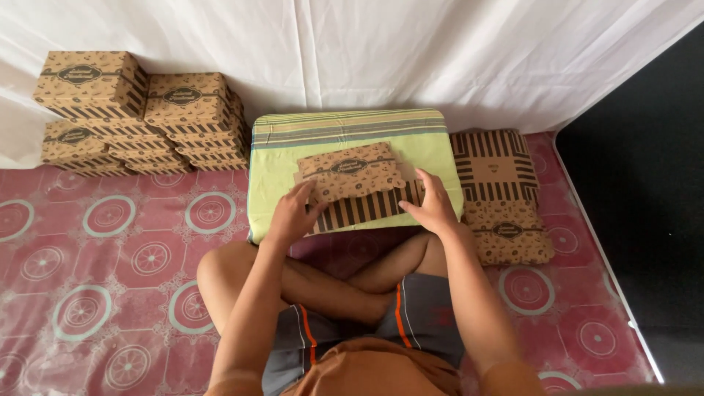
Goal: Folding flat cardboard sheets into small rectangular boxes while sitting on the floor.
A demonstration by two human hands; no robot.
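A brown printed cardboard box [353,176], partly folded, lies on a green cushion [433,150] in front of my crossed legs. Its patterned lid panel faces up and a striped panel [367,209] shows below it. My left hand [293,214] presses on the box's left side, fingers bent over the edge. My right hand [433,205] rests on the right end of the striped panel, fingers spread flat.
Several folded brown boxes [139,110] are stacked at the back left against a white cloth wall [367,51]. A pile of flat unfolded box sheets [499,191] lies right of the cushion. A pink patterned mat [110,279] covers the floor; dark floor [645,220] lies at right.
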